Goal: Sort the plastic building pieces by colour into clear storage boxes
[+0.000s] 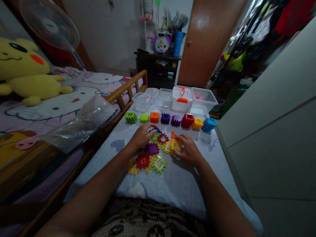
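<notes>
A heap of flat interlocking plastic tiles (151, 154) in yellow, red, purple and green lies on a pale blue sheet (177, 177). My left hand (142, 135) rests on the heap's far left side, fingers bent down over the tiles. My right hand (189, 149) sits at the heap's right edge, its fingers pinched on a yellow tile (174, 144). Beyond the hands stands a row of assembled tile cubes (170, 120): green, orange, purple, red, yellow, blue.
Clear plastic tubs (202, 100), one with a lid and orange latch (182, 97), line the far edge. A wooden bed rail (123, 93) and crumpled plastic bag (81, 121) are on the left. A grey wardrobe (271, 115) stands on the right. A yellow plush toy (24, 72) lies on the bed.
</notes>
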